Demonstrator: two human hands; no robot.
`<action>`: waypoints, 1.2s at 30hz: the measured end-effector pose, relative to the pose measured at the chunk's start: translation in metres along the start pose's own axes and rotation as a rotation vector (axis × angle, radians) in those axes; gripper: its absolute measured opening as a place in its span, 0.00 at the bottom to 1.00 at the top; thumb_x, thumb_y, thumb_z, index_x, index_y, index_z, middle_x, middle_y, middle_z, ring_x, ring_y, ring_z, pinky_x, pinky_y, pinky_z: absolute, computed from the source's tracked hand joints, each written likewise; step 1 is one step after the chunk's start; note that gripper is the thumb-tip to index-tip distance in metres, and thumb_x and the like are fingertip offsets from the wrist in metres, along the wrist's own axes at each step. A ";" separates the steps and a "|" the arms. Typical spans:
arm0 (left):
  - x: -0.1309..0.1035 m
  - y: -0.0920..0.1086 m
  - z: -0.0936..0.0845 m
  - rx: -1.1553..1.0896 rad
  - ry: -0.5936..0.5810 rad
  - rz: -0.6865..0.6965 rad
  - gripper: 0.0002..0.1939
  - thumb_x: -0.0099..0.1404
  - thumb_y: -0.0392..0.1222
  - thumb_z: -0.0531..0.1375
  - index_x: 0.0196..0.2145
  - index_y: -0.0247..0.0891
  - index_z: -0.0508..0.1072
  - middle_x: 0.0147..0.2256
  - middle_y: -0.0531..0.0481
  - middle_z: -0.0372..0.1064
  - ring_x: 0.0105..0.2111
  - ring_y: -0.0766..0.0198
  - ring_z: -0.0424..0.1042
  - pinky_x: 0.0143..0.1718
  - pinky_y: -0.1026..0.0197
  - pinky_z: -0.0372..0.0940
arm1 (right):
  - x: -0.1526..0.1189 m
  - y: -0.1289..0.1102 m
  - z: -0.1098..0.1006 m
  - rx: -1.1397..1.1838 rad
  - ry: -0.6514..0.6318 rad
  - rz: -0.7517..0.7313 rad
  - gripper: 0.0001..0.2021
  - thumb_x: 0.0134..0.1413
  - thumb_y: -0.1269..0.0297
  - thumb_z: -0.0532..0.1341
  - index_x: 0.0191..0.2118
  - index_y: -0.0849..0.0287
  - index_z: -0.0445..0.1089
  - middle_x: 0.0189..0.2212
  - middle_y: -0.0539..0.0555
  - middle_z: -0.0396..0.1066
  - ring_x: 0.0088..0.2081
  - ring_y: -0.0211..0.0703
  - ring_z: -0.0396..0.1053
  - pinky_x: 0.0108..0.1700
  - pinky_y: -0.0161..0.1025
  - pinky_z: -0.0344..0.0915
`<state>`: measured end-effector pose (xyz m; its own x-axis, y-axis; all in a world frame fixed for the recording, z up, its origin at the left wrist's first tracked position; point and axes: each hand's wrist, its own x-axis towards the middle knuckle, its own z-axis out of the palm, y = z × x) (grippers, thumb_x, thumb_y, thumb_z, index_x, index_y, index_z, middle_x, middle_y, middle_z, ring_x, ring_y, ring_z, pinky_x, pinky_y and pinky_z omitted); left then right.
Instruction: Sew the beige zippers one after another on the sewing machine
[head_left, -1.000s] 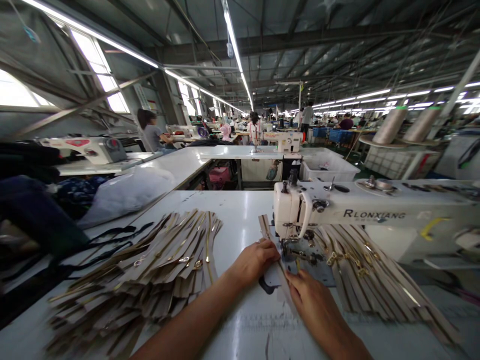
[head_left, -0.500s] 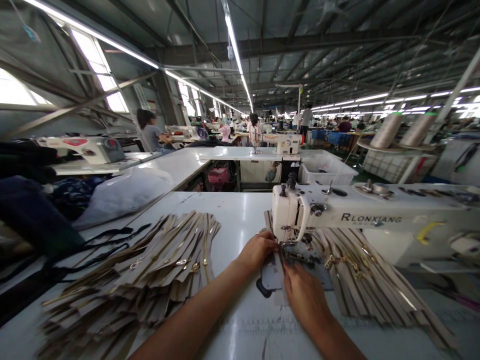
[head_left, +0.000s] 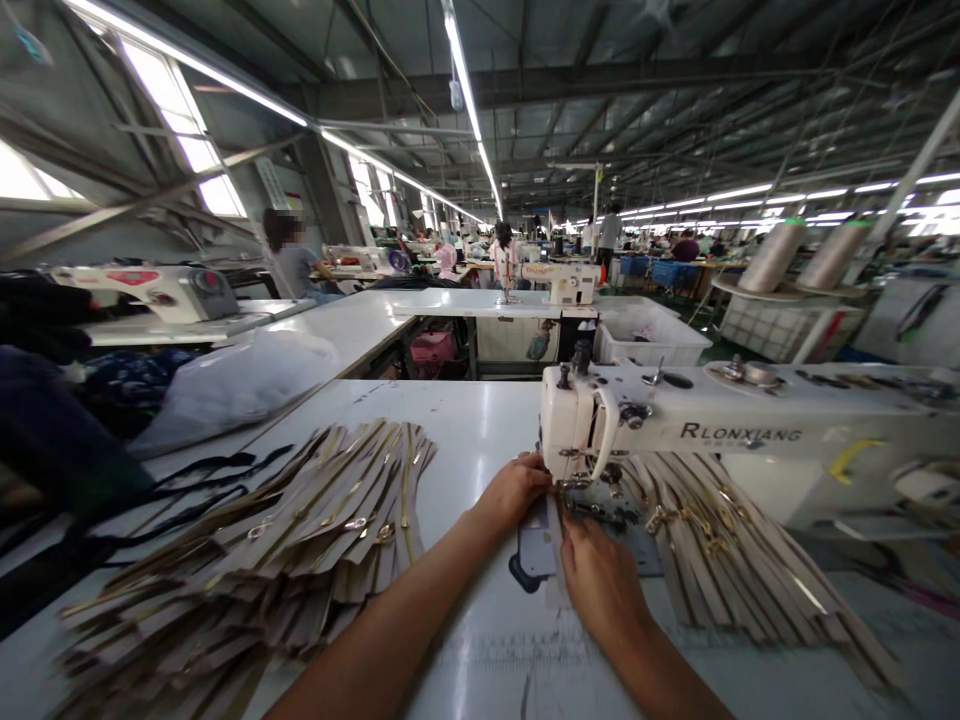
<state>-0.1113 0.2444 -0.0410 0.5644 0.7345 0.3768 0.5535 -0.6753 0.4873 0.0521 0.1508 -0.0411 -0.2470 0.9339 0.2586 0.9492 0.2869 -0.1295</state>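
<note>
Biggest thing first: everything here can be placed off the Rlonxiang sewing machine [head_left: 739, 432]. Left of it, a messy heap of zipper strips [head_left: 225, 565] is spread; a neater zipper bundle [head_left: 716, 545] is laid along the near side of its arm.

The right hand [head_left: 607, 580] is set just in front of the machine's needle end, fingers slightly bent, held close together and touching the strip's right edge. The left hand [head_left: 511, 497] is tucked in by the machine's head, fingers curled down over the far part of the strip. Whether it's properly pinched or just pressed can't be told for either hand, tips are partly hidden.

The worked zipper strip [head_left: 556, 555] is run toward the needle area from the near side. Probably light, soft and floppy, a bit stiffer along the teeth, not fragile. Best held flat by the tape edges, fingertips kept clear of the needle.
</note>
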 end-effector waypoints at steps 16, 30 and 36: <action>-0.004 0.011 -0.003 0.109 0.000 -0.050 0.10 0.65 0.34 0.57 0.29 0.37 0.77 0.38 0.46 0.69 0.43 0.58 0.67 0.48 0.56 0.63 | -0.011 0.010 -0.002 0.186 0.066 -0.025 0.13 0.58 0.72 0.53 0.42 0.59 0.73 0.33 0.54 0.72 0.34 0.42 0.72 0.34 0.33 0.64; -0.014 0.036 -0.014 0.130 -0.091 -0.198 0.11 0.60 0.42 0.64 0.39 0.36 0.71 0.44 0.44 0.64 0.46 0.54 0.66 0.50 0.53 0.64 | -0.009 0.009 -0.001 0.182 0.033 -0.033 0.13 0.59 0.73 0.52 0.45 0.59 0.72 0.35 0.54 0.71 0.36 0.43 0.71 0.36 0.35 0.64; -0.018 0.061 -0.021 0.296 -0.203 -0.204 0.07 0.61 0.39 0.62 0.37 0.35 0.70 0.37 0.46 0.67 0.39 0.54 0.68 0.42 0.55 0.66 | -0.012 0.011 -0.001 0.251 0.063 -0.031 0.11 0.56 0.74 0.52 0.38 0.59 0.71 0.33 0.54 0.69 0.34 0.45 0.70 0.36 0.37 0.62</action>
<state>-0.1006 0.1914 -0.0009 0.5182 0.8470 0.1185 0.8018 -0.5293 0.2775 0.0660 0.1424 -0.0450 -0.2545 0.9110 0.3244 0.8612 0.3661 -0.3525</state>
